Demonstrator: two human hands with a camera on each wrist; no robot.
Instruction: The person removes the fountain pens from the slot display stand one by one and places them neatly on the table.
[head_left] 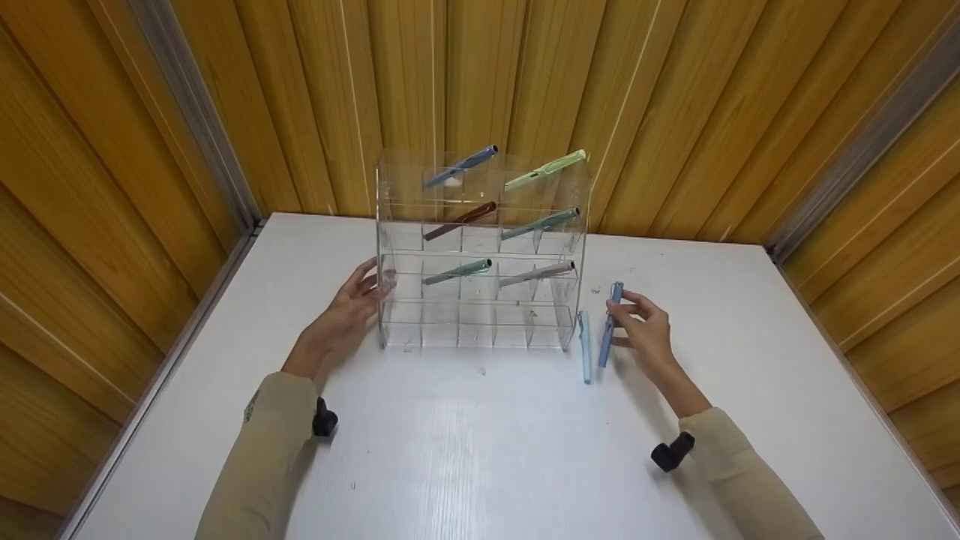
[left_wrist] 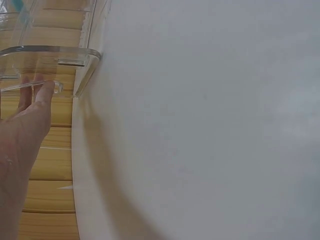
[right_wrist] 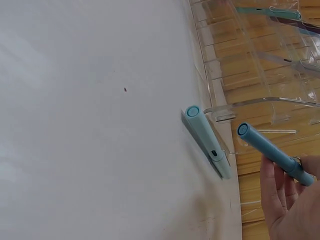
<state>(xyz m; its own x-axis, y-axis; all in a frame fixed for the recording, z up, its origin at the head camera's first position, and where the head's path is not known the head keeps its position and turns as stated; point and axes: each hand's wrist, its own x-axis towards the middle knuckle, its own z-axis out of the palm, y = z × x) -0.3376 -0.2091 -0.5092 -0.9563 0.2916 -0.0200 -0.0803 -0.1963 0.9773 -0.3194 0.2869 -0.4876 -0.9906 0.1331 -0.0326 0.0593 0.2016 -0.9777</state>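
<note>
A clear acrylic pen rack [head_left: 480, 337] with tiered compartments stands at the table's back. My left hand [head_left: 356, 300] is at the rack's left side, its fingers around the side edge; in the left wrist view, thumb and fingers pinch a clear edge [left_wrist: 30, 86]. My right hand [head_left: 645, 326] pinches a blue pen [head_left: 609, 330], held nearly upright to the right of the rack. Beside it a light blue pen [head_left: 585, 352] lies on the table near the rack's right front corner. In the right wrist view the held pen [right_wrist: 270, 150] points its round end toward the light blue one.
Several pens rest slanted in the rack: a dark blue pen [head_left: 461, 166], a light green pen [head_left: 545, 170], a dark red pen [head_left: 460, 221], two teal-green ones and a pale mauve pen [head_left: 536, 274]. Wood-patterned walls [head_left: 480, 75] stand behind the white table [head_left: 450, 450].
</note>
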